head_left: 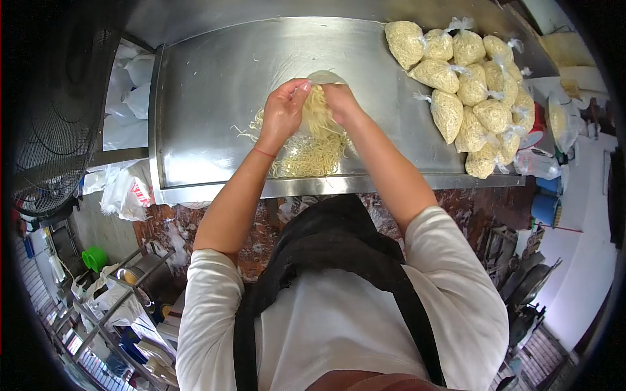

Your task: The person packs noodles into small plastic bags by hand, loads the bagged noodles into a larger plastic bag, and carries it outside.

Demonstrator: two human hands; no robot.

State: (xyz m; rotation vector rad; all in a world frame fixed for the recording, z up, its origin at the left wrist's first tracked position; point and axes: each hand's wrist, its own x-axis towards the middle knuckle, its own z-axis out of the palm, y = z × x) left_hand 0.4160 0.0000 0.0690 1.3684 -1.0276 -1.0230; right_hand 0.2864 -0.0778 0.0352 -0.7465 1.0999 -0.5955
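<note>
Loose pale-yellow noodles (310, 158) lie in a pile near the front edge of the steel table (208, 98). Above the pile, my left hand (284, 112) has its thumb and fingers closed at the rim of a clear plastic bag (326, 77). My right hand (339, 103) is at the bag's other side, its fingers mostly hidden behind noodles and plastic. A bundle of noodles hangs between both hands, down to the pile. What my right fingers grip cannot be made out.
Several tied bags of noodles (447, 116) are heaped at the table's right end. White plastic bags (127, 195) hang at the left. A large fan (55, 137) stands far left, and a metal rack (107, 306) is at lower left.
</note>
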